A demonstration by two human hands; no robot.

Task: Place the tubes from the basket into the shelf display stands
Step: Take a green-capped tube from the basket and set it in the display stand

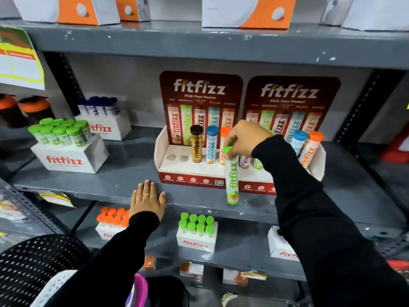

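My right hand (245, 138) grips a green-capped tube (231, 180) by its top, holding it upright in front of the two red display stands. The left stand (190, 167) holds a brown-capped tube (197, 144), a blue-capped tube (211, 145) and an orange-capped tube (224, 138), with two empty holes (177, 157) at its left. The right stand (318, 165) holds a blue-capped tube (297, 141) and an orange-capped tube (312, 149); more tubes there are partly hidden by my arm. My left hand (147, 199) lies flat on the shelf edge, fingers spread, holding nothing. The black perforated basket (37, 258) sits at lower left.
White boxes of green-capped tubes (64, 134) and dark-capped tubes (99, 106) stand on the same shelf at left. The shelf below carries boxes with orange-capped tubes (112, 216) and green-capped tubes (197, 224). Orange-and-white cartons (247, 9) line the top shelf.
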